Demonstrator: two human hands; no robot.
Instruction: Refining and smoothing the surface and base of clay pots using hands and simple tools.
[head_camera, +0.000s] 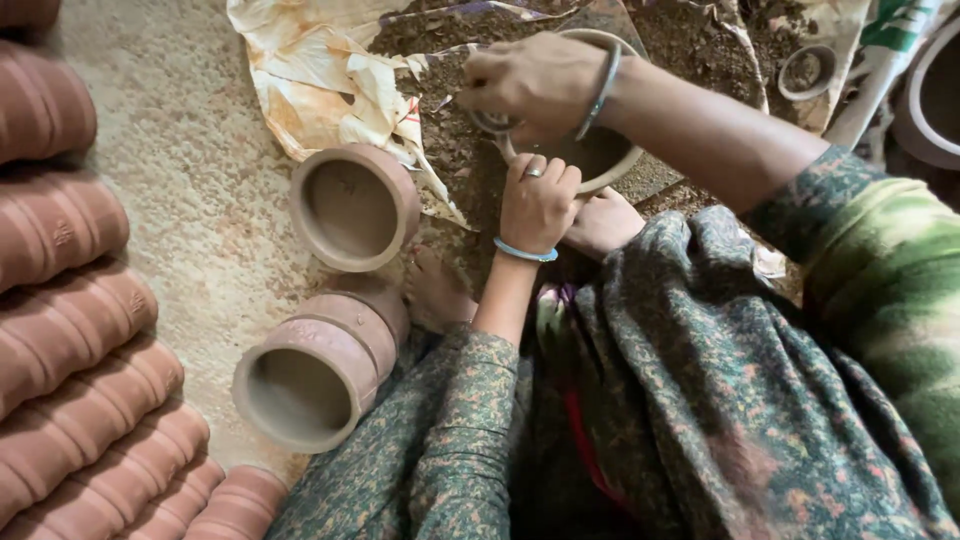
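Clay pot sits tilted toward you, your left hand gripping its near rim to steady it while your right hand curls over the top edge, working it.

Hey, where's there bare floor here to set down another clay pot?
Bare floor lies between the stacked terracotta rows on the left and the crumpled paper sheet, above the two lying pots. It is crowded around the bowl, where left hand and right hand work over loose soil.
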